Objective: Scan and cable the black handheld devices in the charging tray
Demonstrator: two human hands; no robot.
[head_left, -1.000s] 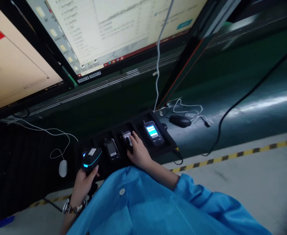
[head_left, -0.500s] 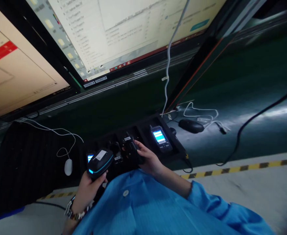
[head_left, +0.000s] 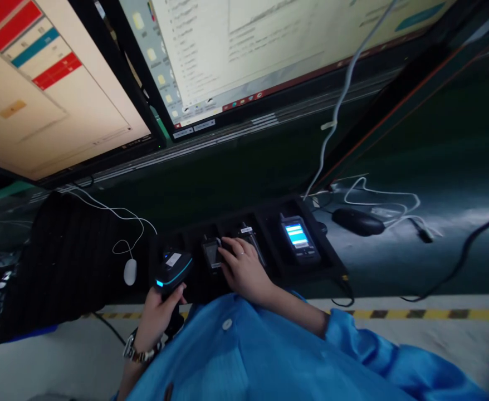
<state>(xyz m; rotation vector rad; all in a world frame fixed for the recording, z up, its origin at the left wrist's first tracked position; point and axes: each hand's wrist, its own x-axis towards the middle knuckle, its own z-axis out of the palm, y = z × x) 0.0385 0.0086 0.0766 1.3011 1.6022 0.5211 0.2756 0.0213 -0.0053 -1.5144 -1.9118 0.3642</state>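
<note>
My left hand (head_left: 159, 314) is wrapped round the handle of a black scanner (head_left: 175, 270) with a blue light strip and a white label. My right hand (head_left: 244, 270) lies over the black tray (head_left: 275, 211), its fingers bent at the edge of a dark-screened handheld device (head_left: 212, 254). Whether the fingertips grip this device is unclear. Just behind the hand, another device with a white label (head_left: 247, 229) sits in the tray, partly covered. At the tray's right end lies a handheld device with a lit blue screen (head_left: 298, 238).
Two monitors (head_left: 98, 106) stand along the back. A white mouse (head_left: 130, 272) lies left of the tray, on a black surface. A black mouse (head_left: 358, 221) and white cables (head_left: 395, 195) lie to the right. A thick black cable (head_left: 461, 253) curves at far right.
My right hand has moved off the labelled device, which now rests in the tray, and over to the dark-screened one. My left hand still holds the scanner. The camera view has shifted.
</note>
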